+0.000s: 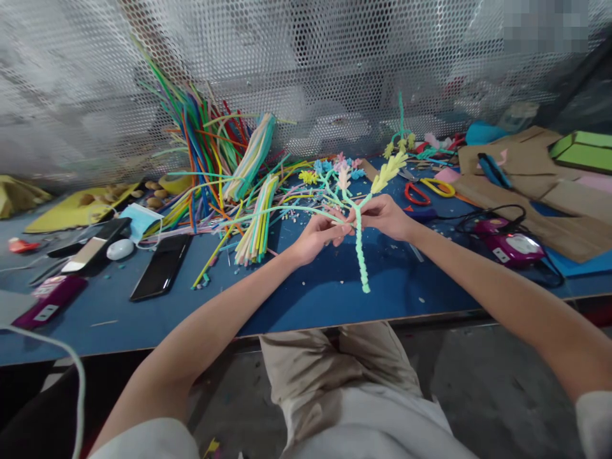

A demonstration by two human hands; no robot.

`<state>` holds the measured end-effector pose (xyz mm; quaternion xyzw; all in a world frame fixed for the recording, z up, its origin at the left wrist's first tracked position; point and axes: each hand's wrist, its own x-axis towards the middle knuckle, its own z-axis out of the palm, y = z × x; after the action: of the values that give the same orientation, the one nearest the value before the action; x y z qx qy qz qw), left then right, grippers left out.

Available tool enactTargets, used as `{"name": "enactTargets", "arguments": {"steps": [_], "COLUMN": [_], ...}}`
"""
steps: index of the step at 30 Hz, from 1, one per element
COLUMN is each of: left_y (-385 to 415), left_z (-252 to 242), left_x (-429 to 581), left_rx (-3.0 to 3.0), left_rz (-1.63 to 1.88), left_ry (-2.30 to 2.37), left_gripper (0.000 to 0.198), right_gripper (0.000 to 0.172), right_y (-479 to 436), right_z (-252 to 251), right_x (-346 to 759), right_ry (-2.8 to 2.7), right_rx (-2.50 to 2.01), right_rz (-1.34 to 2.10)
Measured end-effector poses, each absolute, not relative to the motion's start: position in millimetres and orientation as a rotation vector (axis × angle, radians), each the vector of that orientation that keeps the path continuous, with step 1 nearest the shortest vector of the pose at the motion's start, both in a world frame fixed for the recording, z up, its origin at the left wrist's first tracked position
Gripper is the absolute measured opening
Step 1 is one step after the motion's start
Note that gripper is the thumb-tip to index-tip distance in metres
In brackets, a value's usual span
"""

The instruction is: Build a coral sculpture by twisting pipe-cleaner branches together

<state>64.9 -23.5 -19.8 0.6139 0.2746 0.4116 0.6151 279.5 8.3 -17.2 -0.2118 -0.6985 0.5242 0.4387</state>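
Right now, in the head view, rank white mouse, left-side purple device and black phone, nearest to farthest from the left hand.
1. Black phone: left of the left hand
2. White mouse: left of the phone
3. Purple device: farther left

The shirt (377,424) is off-white and short-sleeved, the trousers (303,363) beige and creased; left hand (319,236) and right hand (382,217) are bare.

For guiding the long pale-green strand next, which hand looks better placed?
Probably the left hand: the pale-green strand extends leftward from its grip. The right hand pinches the twisted green stem, so it seems better suited to steadying.
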Motion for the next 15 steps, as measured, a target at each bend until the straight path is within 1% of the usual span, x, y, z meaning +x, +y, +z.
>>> {"name": "enactTargets", "arguments": {"steps": [4,8,15], "left_y": [-25.0,-23.6,-29.9], "left_z": [-14.6,-15.6,-21.8], "left_x": [66.8,65.4,70.3], "left_rx": [1.452,1.547,1.735], "left_rz": [1.047,1.136,1.366], "left_ry": [0.614,0.692,0.916], "left_gripper": [0.038,0.037,0.036], "right_gripper": [0.039,0.045,0.041], "right_y": [6.8,-0.5,-14.1], "right_z": [-18.8,-21.5,-20.8], "right_x": [274.3,263.6,252.0], "right_ry": [-1.729,-1.703,-1.636], "right_rx": [-0.523,-0.579,-0.723], "right_rz": [1.085,0.923,0.65]}}
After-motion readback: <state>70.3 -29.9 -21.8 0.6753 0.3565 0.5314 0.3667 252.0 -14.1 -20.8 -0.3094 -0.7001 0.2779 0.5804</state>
